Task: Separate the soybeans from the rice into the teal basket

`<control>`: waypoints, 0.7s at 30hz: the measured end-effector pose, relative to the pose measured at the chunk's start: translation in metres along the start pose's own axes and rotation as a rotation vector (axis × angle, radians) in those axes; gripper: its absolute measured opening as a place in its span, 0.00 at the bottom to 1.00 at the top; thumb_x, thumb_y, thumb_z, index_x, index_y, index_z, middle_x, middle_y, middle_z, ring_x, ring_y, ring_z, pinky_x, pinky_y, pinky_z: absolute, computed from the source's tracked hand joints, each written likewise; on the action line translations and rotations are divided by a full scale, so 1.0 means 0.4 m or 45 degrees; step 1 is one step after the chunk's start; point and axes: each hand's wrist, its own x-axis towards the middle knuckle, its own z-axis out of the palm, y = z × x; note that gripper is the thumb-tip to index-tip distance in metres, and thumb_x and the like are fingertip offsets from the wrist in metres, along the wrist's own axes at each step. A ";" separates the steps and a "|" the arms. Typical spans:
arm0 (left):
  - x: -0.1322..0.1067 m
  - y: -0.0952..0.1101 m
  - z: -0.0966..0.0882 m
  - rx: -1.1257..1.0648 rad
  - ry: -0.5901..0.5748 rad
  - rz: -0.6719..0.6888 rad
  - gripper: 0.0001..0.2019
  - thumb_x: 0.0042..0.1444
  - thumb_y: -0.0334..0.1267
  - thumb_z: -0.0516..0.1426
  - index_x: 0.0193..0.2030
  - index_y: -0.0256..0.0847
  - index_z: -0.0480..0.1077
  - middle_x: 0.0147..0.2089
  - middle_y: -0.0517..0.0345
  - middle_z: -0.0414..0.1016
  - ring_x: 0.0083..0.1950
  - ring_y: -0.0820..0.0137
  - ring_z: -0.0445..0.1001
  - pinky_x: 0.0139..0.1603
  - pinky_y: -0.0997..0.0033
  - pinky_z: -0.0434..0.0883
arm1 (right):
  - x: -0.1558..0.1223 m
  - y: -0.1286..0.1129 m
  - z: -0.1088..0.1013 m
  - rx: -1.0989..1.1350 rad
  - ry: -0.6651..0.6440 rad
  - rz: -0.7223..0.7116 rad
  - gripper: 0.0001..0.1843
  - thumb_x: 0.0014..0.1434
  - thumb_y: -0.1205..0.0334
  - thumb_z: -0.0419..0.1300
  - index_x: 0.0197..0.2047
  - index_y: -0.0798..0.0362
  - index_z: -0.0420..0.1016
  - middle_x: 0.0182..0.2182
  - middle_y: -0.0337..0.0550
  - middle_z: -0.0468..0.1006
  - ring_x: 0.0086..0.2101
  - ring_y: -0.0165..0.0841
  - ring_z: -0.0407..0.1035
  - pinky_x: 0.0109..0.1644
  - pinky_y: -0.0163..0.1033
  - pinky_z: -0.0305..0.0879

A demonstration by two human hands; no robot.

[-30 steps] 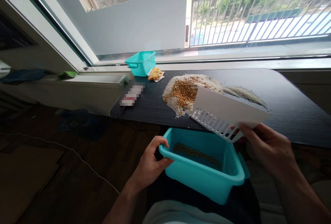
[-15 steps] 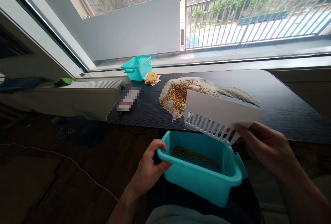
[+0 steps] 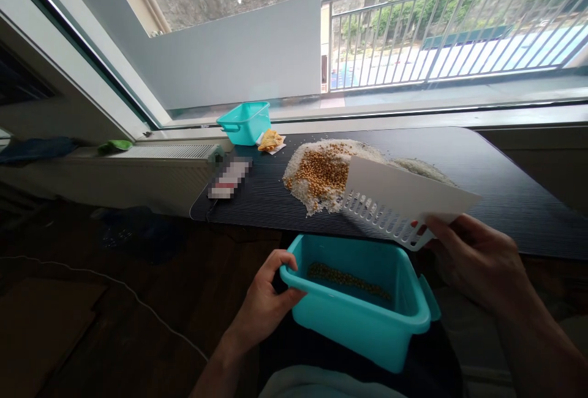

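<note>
My left hand [image 3: 271,291] is closed on the left rim of a turquoise plastic bin [image 3: 353,327] below the table's front edge. A strip of small greenish-brown grains or peas [image 3: 346,280] lies on the bin's floor. In my right hand [image 3: 478,257] is a white slotted plastic scoop [image 3: 408,193], pinched at its lower right corner and tilted above the table edge, past the bin's far side. Behind the scoop spreads a pile of yellow-brown beans [image 3: 321,171] mixed with white rice [image 3: 301,190]. The scoop hides part of this pile.
The dark table [image 3: 500,196] runs along the window. At its back left stand a smaller turquoise basket [image 3: 248,125] and a crumpled yellow cloth [image 3: 270,140] on something white. A blurred-out flat object [image 3: 229,177] lies near the left edge. A radiator [image 3: 172,168] is farther left.
My right hand has shifted the scoop slightly to the right, uncovering more beans. My left hand and the bin have stayed almost in place.
</note>
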 end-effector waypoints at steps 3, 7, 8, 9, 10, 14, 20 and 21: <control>-0.001 0.000 0.001 -0.001 0.002 -0.009 0.17 0.62 0.52 0.76 0.43 0.49 0.75 0.45 0.60 0.77 0.47 0.58 0.75 0.53 0.62 0.77 | 0.001 -0.016 0.029 0.077 -0.102 0.033 0.30 0.57 0.22 0.84 0.44 0.39 0.99 0.37 0.43 0.98 0.34 0.52 0.93 0.40 0.54 0.94; -0.004 -0.004 0.000 0.004 0.015 -0.011 0.17 0.62 0.52 0.76 0.43 0.49 0.76 0.45 0.60 0.77 0.47 0.58 0.76 0.53 0.62 0.78 | 0.002 -0.021 0.055 0.086 0.000 0.070 0.30 0.52 0.25 0.84 0.41 0.42 0.98 0.34 0.42 0.98 0.32 0.51 0.92 0.38 0.53 0.92; -0.005 -0.005 -0.001 0.003 0.013 -0.011 0.17 0.63 0.52 0.76 0.43 0.49 0.76 0.44 0.61 0.77 0.47 0.58 0.76 0.53 0.62 0.78 | 0.004 -0.016 0.055 0.078 0.063 0.101 0.30 0.51 0.26 0.84 0.41 0.43 0.98 0.34 0.43 0.98 0.33 0.52 0.92 0.39 0.53 0.93; -0.005 -0.006 -0.001 0.001 0.011 -0.008 0.17 0.63 0.52 0.77 0.43 0.49 0.76 0.44 0.61 0.77 0.46 0.58 0.76 0.52 0.62 0.78 | 0.007 -0.009 0.052 0.073 0.124 0.130 0.30 0.50 0.26 0.84 0.42 0.43 0.98 0.35 0.43 0.98 0.33 0.53 0.93 0.40 0.54 0.93; -0.005 -0.007 -0.001 -0.002 0.012 -0.003 0.18 0.63 0.53 0.77 0.44 0.49 0.77 0.44 0.61 0.77 0.46 0.58 0.76 0.52 0.62 0.78 | 0.011 -0.003 0.047 0.070 0.173 0.153 0.30 0.49 0.28 0.84 0.42 0.43 0.98 0.35 0.44 0.98 0.34 0.53 0.93 0.42 0.55 0.94; -0.007 -0.012 -0.001 -0.020 0.013 0.002 0.19 0.65 0.55 0.78 0.44 0.48 0.77 0.45 0.60 0.78 0.46 0.59 0.76 0.51 0.63 0.79 | 0.030 0.020 0.024 0.020 0.301 0.170 0.25 0.49 0.31 0.82 0.38 0.42 0.94 0.33 0.44 0.96 0.34 0.53 0.93 0.45 0.55 0.93; -0.008 -0.028 -0.015 0.020 -0.023 0.040 0.20 0.69 0.58 0.79 0.46 0.48 0.81 0.48 0.58 0.81 0.46 0.59 0.76 0.51 0.64 0.79 | 0.041 0.028 -0.021 -0.047 0.419 0.088 0.18 0.55 0.37 0.79 0.34 0.42 0.91 0.32 0.47 0.94 0.32 0.50 0.92 0.37 0.49 0.90; -0.008 -0.032 -0.019 0.029 -0.024 0.043 0.19 0.69 0.57 0.79 0.46 0.48 0.81 0.48 0.58 0.81 0.46 0.59 0.76 0.51 0.64 0.79 | 0.041 0.026 -0.028 -0.052 0.439 0.073 0.17 0.55 0.38 0.79 0.34 0.42 0.91 0.32 0.47 0.95 0.32 0.49 0.91 0.38 0.49 0.90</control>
